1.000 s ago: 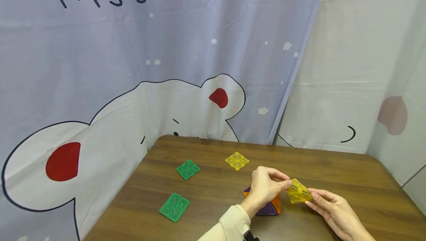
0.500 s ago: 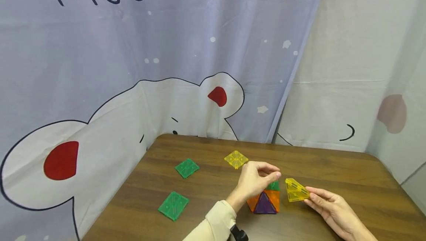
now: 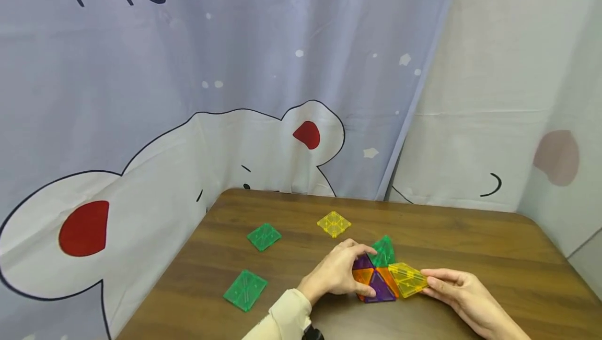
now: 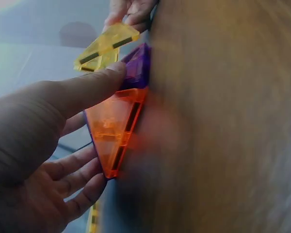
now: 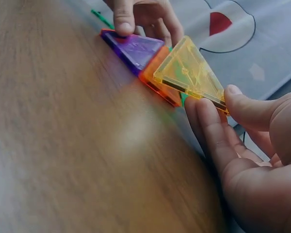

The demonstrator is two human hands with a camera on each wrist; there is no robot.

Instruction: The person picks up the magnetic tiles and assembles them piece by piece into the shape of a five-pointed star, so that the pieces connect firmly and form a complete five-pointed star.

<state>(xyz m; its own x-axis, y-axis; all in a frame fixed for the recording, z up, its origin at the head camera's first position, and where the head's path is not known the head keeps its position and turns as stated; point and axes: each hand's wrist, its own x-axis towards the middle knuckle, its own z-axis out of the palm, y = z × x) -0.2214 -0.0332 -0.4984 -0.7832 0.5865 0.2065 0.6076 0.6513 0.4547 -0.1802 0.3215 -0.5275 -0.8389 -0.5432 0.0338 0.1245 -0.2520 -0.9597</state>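
Note:
A small built shape of orange and purple triangular magnetic tiles stands on the table, with a purple tile [image 3: 383, 290] at its front and an orange tile [image 4: 111, 128] on its left side. A green tile [image 3: 383, 252] rises at its back. My left hand [image 3: 333, 273] grips this shape from the left, thumb at the front and fingers behind. Between thumb and fingertips, my right hand [image 3: 463, 298] pinches a pair of joined yellow triangular tiles [image 3: 408, 279]. The yellow pair overlaps the shape's right side in the head view; whether they touch is unclear.
Two green diamond-shaped tile pairs, a nearer one [image 3: 245, 290] and a farther one [image 3: 264, 237], lie flat on the left. A yellow diamond-shaped pair [image 3: 334, 224] lies at the back. The wooden table [image 3: 470, 241] ends at hanging printed curtains [image 3: 235, 58].
My left hand has let go of the yellow tiles, moved left and taken hold of the orange and purple shape. My right hand has tilted the yellow pair and brought it against or near the shape.

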